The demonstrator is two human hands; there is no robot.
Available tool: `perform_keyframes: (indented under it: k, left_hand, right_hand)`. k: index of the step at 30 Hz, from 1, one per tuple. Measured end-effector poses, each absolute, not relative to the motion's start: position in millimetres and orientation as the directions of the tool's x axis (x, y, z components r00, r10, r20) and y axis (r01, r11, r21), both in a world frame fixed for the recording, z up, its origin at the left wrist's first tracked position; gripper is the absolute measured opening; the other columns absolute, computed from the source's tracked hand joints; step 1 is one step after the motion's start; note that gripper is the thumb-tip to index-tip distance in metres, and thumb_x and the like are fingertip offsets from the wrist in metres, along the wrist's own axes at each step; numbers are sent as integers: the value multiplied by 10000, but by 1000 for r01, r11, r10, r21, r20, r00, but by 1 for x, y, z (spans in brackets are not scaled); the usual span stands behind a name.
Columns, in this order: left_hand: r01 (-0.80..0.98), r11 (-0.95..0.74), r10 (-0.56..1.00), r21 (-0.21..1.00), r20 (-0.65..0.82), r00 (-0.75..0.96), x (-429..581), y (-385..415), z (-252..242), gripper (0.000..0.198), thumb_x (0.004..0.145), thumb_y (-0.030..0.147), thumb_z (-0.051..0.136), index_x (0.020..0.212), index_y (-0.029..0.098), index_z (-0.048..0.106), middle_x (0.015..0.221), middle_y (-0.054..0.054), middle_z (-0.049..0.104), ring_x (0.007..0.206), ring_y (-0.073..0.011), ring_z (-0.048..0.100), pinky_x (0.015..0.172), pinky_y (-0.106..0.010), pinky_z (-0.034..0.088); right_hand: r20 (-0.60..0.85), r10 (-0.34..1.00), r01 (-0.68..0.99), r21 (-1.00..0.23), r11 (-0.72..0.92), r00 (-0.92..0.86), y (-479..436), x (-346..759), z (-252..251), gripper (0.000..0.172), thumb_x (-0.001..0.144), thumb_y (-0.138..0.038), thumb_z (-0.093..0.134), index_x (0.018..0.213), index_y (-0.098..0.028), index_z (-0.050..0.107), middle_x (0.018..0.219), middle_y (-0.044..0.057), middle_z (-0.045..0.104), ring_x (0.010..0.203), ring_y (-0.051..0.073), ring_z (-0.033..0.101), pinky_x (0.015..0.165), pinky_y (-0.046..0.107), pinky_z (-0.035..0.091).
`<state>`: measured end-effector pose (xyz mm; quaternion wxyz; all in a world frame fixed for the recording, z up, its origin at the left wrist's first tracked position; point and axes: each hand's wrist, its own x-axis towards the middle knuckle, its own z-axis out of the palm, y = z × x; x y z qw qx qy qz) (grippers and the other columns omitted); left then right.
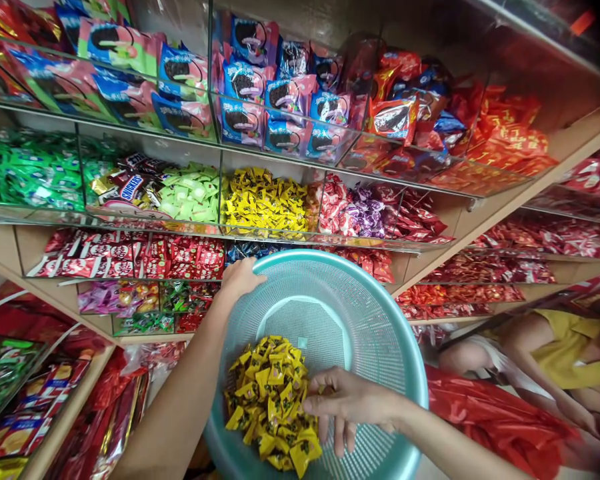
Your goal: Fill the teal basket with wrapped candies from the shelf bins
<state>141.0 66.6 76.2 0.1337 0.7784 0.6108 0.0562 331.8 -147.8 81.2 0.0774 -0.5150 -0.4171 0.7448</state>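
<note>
Yellow candies (273,397) beside right grip (347,403), inside teal basket (385,320).

On the far side, left of centre, you read "SNICKERS" on a dark candy-bar wrapper (131,188); blue-and-pink cookie packets (245,80) bear unclear lettering.

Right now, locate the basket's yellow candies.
In the head view, the yellow candies are piled in the lower left of the teal basket, beside the right hand.
</note>
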Motion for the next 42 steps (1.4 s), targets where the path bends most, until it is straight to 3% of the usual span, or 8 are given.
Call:
perform_keyframes:
  k: [4, 12, 18, 24, 32, 34, 37, 42]
  left_hand:
    - [936, -214, 966, 278, -82, 245, 140, 68, 75, 436, 643, 566, 501, 944, 259, 573, 964, -51, 647, 866, -236, 592, 684, -294, 433]
    - [937, -203, 967, 283, -91, 237, 138, 70, 72, 463, 645, 573, 495, 963, 245, 568, 977, -54, 640, 874, -233, 585, 693, -287, 424]
    - [936, -207, 968, 284, -76, 237, 138, 71, 73, 417, 651, 543, 503, 936, 246, 562, 940, -47, 648, 851, -232, 594, 659, -279, 429]
    - [939, -182, 974, 291, -80, 214, 136, 71, 71, 418, 650, 533, 521, 959, 255, 564, 957, -44, 650, 878, -224, 593, 689, -274, 431]
    - [933, -211, 972, 290, -40, 232, 136, 67, 70, 403, 665, 509, 503, 964, 246, 560, 945, -50, 650, 885, -239, 594, 695, -287, 435]
    - [935, -205, 973, 290, -40, 226, 135, 66, 69, 392, 661, 509, 504, 942, 243, 566, 921, -51, 655, 870, -241, 599, 687, -290, 437]
    - [931, -198, 976, 307, -23, 215, 134, 65, 67, 401, 662, 490, 511, 971, 239, 562, 925, -61, 656, 883, -245, 596, 699, -296, 436]
    - [921, -196, 976, 338, -19, 215, 131, 62, 66, 405, 668, 469, 515, 998, 239, 562, 961, -66, 651, 899, -243, 590, 719, -301, 431]
  right_hand:
    - [-643, 657, 127, -746, -654, -394, -137, 334, 90, 398, 695, -457, 604, 932, -148, 520, 800, 35, 590, 493, 45, 532, 388, 122, 396]
    - [-542, 719, -208, -717, -666, -435, -128, 333, 97, 393, 745, -302, 580, 1092, -163, 459, 1007, 64, 549, 888, 158, 575, 812, 301, 447]
    - [-543, 733, 127, -830, -543, -411, -137, 334, 88, 376, 765, -412, 542, 1071, -197, 506, 969, 53, 601, 913, 157, 556, 817, 313, 427]
    - [-472, 736, 595, -795, -119, -484, -133, 330, 110, 465, 734, -470, 553, 1125, -220, 531, 1134, 58, 550, 1021, 209, 507, 875, 307, 392]
    - [114, 935, 822, -449, 351, -337, -12, 302, 205, 379, 801, -403, 473, 1108, -182, 502, 1070, 91, 575, 974, 217, 529, 819, 337, 414]
    - [177, 948, 914, -267, 304, -264, 30, 290, 222, 420, 802, -403, 470, 1140, -154, 475, 1097, 117, 557, 1016, 239, 509, 844, 361, 400]
    - [-16, 998, 997, -40, 67, -68, 85, 276, 231, 537, 783, -463, 479, 1196, -122, 440, 1214, 152, 473, 1094, 272, 461, 881, 370, 386]
    - [-235, 969, 997, 41, -70, 78, 142, 267, 214, 747, 634, -613, 562, 1096, -26, 547, 1105, 219, 544, 998, 324, 533, 818, 392, 443]
